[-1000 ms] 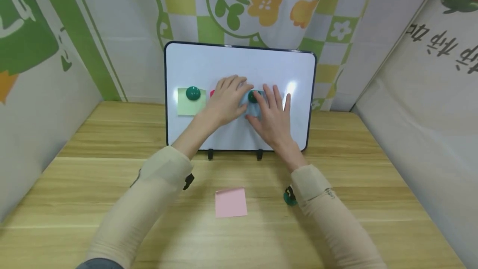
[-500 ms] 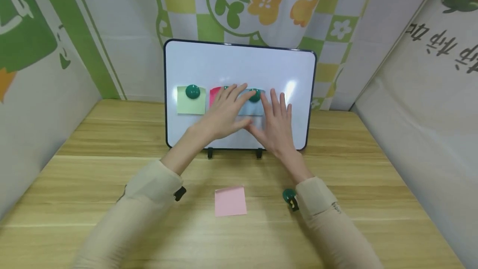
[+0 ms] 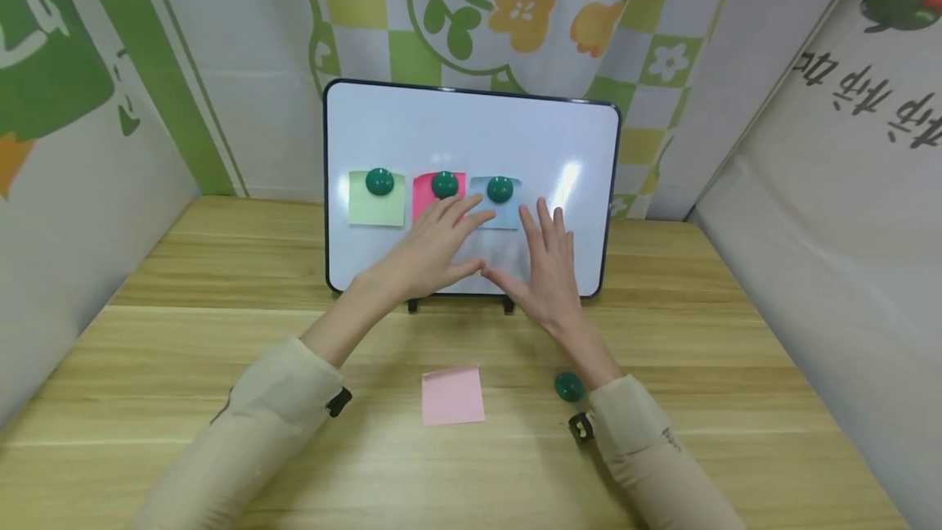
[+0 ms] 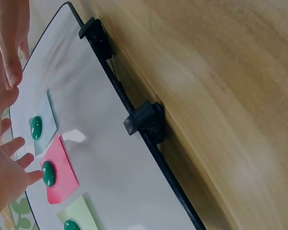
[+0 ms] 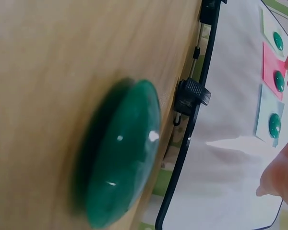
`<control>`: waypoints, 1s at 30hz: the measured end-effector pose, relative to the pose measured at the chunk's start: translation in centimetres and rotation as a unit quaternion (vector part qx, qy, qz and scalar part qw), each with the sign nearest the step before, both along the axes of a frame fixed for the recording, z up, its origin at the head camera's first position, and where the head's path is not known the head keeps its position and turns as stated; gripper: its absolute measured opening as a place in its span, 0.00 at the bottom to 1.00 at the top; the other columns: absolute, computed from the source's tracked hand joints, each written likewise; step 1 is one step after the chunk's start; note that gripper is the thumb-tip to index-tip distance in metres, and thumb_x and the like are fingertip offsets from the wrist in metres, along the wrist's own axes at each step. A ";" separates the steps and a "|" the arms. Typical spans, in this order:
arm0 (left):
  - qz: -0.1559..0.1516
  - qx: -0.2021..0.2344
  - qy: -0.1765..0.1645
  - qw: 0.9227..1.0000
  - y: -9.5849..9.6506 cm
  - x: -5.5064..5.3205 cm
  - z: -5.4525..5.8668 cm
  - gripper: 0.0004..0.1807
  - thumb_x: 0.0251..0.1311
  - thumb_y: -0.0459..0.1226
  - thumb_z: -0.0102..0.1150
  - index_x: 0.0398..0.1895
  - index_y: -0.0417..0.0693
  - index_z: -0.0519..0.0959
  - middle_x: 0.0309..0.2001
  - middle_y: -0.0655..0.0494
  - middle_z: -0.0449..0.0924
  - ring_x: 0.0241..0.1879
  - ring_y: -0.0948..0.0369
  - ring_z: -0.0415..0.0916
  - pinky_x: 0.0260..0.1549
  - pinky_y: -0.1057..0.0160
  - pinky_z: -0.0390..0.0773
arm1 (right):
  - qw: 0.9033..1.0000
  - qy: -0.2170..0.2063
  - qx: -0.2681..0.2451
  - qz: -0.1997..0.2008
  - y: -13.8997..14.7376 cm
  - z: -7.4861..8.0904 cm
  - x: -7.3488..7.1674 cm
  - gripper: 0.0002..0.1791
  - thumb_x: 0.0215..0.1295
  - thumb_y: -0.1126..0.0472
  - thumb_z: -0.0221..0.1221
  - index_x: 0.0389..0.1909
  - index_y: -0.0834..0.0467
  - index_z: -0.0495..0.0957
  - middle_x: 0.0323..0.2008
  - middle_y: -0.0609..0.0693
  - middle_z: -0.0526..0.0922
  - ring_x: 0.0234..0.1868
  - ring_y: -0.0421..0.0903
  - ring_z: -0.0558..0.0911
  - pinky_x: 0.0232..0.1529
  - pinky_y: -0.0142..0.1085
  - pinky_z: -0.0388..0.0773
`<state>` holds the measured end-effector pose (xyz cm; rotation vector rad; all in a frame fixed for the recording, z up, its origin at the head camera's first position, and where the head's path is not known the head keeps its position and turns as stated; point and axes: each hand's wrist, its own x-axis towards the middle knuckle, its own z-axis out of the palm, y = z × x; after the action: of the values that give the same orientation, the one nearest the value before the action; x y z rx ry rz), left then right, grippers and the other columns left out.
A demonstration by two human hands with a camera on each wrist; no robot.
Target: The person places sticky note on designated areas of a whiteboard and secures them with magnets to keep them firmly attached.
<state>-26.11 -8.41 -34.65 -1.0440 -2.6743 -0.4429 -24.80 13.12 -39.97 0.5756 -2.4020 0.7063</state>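
A whiteboard (image 3: 471, 121) stands upright, bearing a light green note (image 3: 375, 213), a hot pink note (image 3: 422, 195) and a light blue note (image 3: 508, 217), each under a green magnet (image 3: 500, 189). My left hand (image 3: 430, 248) hovers before the board with fingers spread, overlapping the pink note's lower part in the head view. Right of the blue note is my right hand (image 3: 550, 278), fingers straight and apart. The thumb tips meet or nearly meet. Neither hand holds anything. One loose green magnet (image 5: 127, 153) lies on the table near the right wrist.
A pale pink note (image 3: 452, 397) lies on the wooden table (image 3: 383, 473), in front of the board. Black stand clips (image 4: 146, 122) grip the board's lower edge. Printed curtains (image 3: 250, 105) hang behind and at both sides.
Both hands have drawn back and down from the blue note and its magnet, uncovering them. The hot pink note's magnet shows now too. The right hand's fingers have left the blue note's magnet.
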 end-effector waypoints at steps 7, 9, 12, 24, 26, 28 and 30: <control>-0.015 0.001 -0.007 1.000 0.1 0.6 -0.3 0.36 0.68 0.48 0.58 0.76 0.51 0.59 0.78 0.46 0.51 0.76 0.45 0.49 0.75 0.43 0.51 | 1.000 -0.023 -0.013 0.007 0.3 -0.1 0.8 0.56 0.53 0.46 0.72 0.78 0.54 0.51 0.79 0.61 0.48 0.78 0.69 0.43 0.69 0.73 0.44; -0.015 0.001 -0.012 1.000 0.0 0.8 -0.4 0.36 0.68 0.47 0.58 0.76 0.51 0.59 0.77 0.47 0.53 0.76 0.46 0.51 0.75 0.44 0.52 | 0.999 -0.035 -0.017 0.012 0.5 -0.1 1.0 0.56 0.53 0.47 0.72 0.78 0.54 0.51 0.79 0.61 0.48 0.78 0.69 0.43 0.69 0.73 0.44; -0.011 -0.002 -0.022 1.000 -0.2 1.1 -0.6 0.35 0.67 0.47 0.59 0.75 0.51 0.61 0.76 0.47 0.57 0.75 0.47 0.54 0.74 0.45 0.55 | 0.998 -0.057 -0.014 0.021 0.7 -0.1 1.4 0.55 0.54 0.47 0.72 0.78 0.54 0.52 0.78 0.61 0.49 0.78 0.68 0.43 0.69 0.73 0.46; -0.030 -0.005 -0.070 0.997 -0.8 1.7 -1.5 0.28 0.67 0.44 0.60 0.69 0.50 0.69 0.68 0.52 0.70 0.68 0.52 0.67 0.69 0.49 0.66 | 0.987 -0.155 -0.009 0.052 1.7 0.0 3.0 0.56 0.55 0.48 0.72 0.79 0.51 0.49 0.78 0.58 0.48 0.79 0.63 0.42 0.71 0.67 0.54; -0.030 -0.013 -0.083 0.996 -0.8 1.8 -1.6 0.28 0.67 0.45 0.60 0.69 0.50 0.70 0.67 0.53 0.71 0.67 0.53 0.68 0.68 0.51 0.68 | 0.984 -0.169 -0.008 0.056 2.0 -0.1 3.2 0.56 0.55 0.48 0.72 0.79 0.52 0.49 0.78 0.59 0.49 0.79 0.63 0.43 0.71 0.66 0.54; -0.031 -0.019 -0.092 0.995 -0.8 1.9 -1.6 0.28 0.67 0.45 0.61 0.68 0.51 0.70 0.66 0.54 0.72 0.66 0.54 0.69 0.67 0.53 0.70 | 0.982 -0.180 -0.004 0.061 2.2 -0.2 3.4 0.56 0.55 0.49 0.72 0.79 0.52 0.49 0.78 0.59 0.49 0.79 0.63 0.44 0.71 0.65 0.54; -0.032 -0.024 -0.102 0.994 -0.9 2.0 -1.7 0.28 0.67 0.45 0.61 0.68 0.51 0.70 0.66 0.55 0.72 0.65 0.55 0.70 0.65 0.54 0.72 | 0.980 -0.192 0.001 0.062 2.4 -0.2 3.7 0.55 0.55 0.50 0.72 0.78 0.52 0.50 0.78 0.59 0.49 0.79 0.62 0.45 0.71 0.65 0.55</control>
<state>-24.08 -9.28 -36.34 -1.1575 -2.8487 -0.5268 -21.14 15.52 -40.18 0.6419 -2.7371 0.9416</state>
